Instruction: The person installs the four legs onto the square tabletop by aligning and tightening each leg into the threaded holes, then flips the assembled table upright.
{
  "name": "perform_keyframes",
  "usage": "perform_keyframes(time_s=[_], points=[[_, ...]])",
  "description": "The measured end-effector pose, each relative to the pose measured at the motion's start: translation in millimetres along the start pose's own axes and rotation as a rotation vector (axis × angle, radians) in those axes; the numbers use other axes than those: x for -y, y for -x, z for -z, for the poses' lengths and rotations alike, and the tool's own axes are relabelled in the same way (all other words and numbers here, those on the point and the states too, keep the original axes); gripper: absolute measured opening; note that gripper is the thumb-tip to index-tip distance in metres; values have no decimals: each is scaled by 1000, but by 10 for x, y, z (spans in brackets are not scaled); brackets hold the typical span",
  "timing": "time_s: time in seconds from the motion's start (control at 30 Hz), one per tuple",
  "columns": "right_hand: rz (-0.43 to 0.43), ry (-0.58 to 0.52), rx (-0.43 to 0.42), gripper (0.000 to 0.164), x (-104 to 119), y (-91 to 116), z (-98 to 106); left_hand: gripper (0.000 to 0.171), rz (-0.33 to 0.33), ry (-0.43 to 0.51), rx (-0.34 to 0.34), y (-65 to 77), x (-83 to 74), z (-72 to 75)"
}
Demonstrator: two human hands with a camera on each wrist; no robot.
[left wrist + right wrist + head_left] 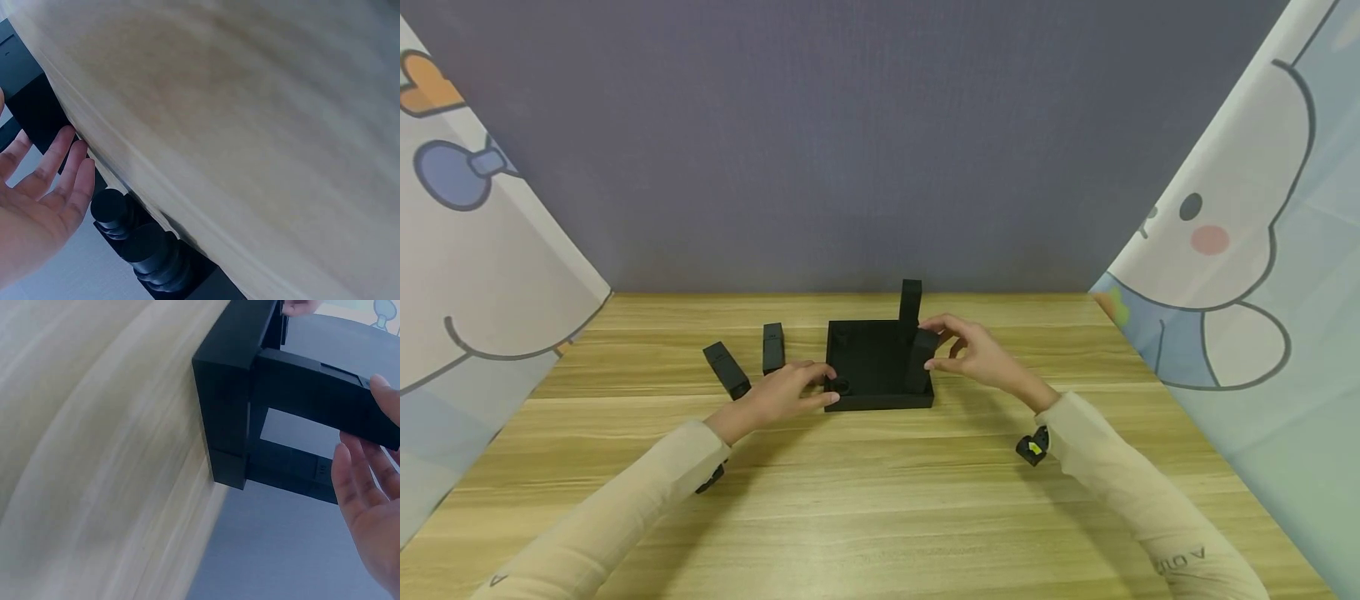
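A square black tray [871, 358] with raised walls and round sockets at its left corners lies on the table. My right hand [973, 354] holds a black rectangular leg [921, 362] between thumb and fingers. This leg rises from the tray's near right corner, leaning slightly; its lower end is hidden. Behind it, a second black leg [910, 304] stands at the far right corner. My left hand [786, 392] grips the tray's near left corner, a fingertip over the rim and the thumb along the near side. In the right wrist view, the right-hand fingers [369, 481] meet the held leg's free end.
Two more black legs lie left of the tray, one straight [772, 348] and one slanted [727, 369]. Their stepped round ends [156, 256] show in the left wrist view. A grey panel [850, 150] stands behind the wooden table [865, 500], with cartoon-printed sheets at both sides.
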State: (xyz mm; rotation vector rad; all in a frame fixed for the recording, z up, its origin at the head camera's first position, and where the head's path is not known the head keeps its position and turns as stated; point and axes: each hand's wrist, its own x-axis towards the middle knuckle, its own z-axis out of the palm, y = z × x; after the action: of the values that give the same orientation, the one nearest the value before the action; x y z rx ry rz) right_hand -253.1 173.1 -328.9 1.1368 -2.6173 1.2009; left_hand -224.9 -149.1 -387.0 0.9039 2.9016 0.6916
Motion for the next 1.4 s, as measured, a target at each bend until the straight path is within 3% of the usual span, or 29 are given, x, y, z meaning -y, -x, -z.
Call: perform_keyframes(time_s=[0.23, 0.43, 0.57, 0.87, 1.07, 1.4], points=[[-4, -4, -22, 55, -56, 1, -29, 39, 11, -7, 3, 0, -8, 1], [42, -28, 49, 58, -63, -37, 25, 39, 12, -6, 4, -1, -12, 4], [22, -32, 83, 58, -45, -52, 49, 38, 15, -2, 3, -5, -9, 2], [-54, -15, 7, 54, 145, -28, -11, 37, 35, 2, 11, -5, -5, 1], [-65, -19, -39, 53, 19, -37, -76, 37, 35, 1, 11, -7, 1, 2], [-1, -6, 15, 56, -68, -62, -19, 37, 21, 5, 8, -13, 12, -1]])
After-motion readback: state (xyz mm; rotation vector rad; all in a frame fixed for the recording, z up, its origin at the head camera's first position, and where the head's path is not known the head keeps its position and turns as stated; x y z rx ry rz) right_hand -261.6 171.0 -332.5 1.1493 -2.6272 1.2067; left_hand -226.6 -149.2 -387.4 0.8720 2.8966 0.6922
